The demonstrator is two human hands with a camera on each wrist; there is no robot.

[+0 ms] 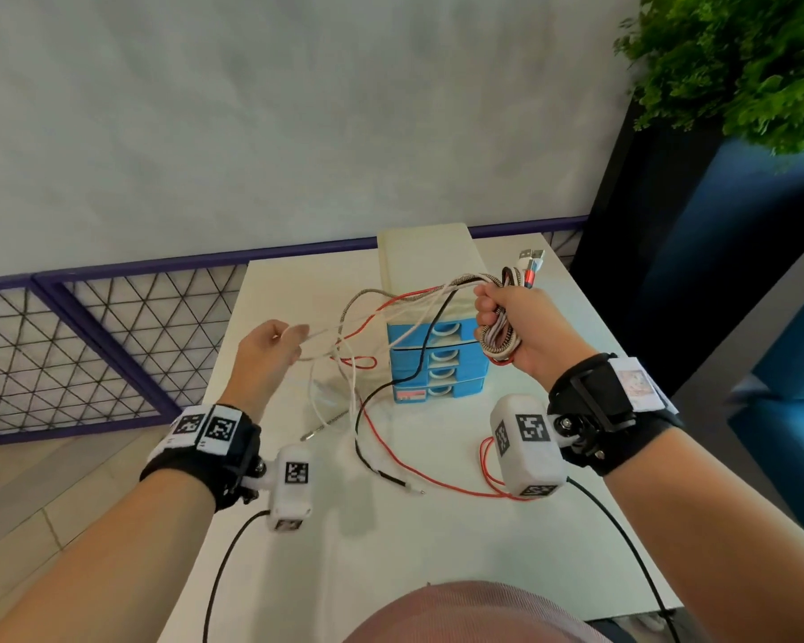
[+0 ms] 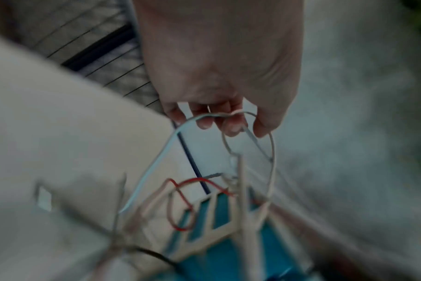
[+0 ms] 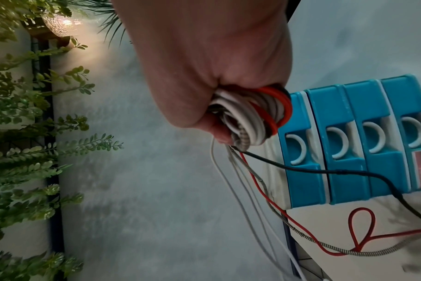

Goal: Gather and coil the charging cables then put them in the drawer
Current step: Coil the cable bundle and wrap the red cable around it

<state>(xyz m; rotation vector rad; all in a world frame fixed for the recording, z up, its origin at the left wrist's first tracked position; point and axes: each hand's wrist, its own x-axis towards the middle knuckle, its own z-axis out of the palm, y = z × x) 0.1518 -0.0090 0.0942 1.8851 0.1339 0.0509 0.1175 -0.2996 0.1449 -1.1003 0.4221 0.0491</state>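
My right hand point(image 1: 511, 327) is raised over the table and grips a coiled bundle of cables point(image 1: 500, 338) point(image 3: 252, 117): white, braided, red and black. USB plugs point(image 1: 530, 262) stick up above the fist. Loose strands run left from the bundle to my left hand point(image 1: 275, 345), which pinches the white cables point(image 1: 316, 334) point(image 2: 228, 115) between fingertips and thumb. The red cable point(image 1: 437, 482) and the black cable point(image 1: 367, 410) trail down onto the white table point(image 1: 437, 549). A small chest with blue drawers point(image 1: 437, 359) point(image 3: 349, 142), all closed, stands behind the strands.
A purple-framed wire mesh fence point(image 1: 89, 336) runs along the table's left and far side. A dark planter with green foliage point(image 1: 739, 62) stands at the right, with blue seating point(image 1: 785, 387) below it. Black camera leads hang from both wrist mounts.
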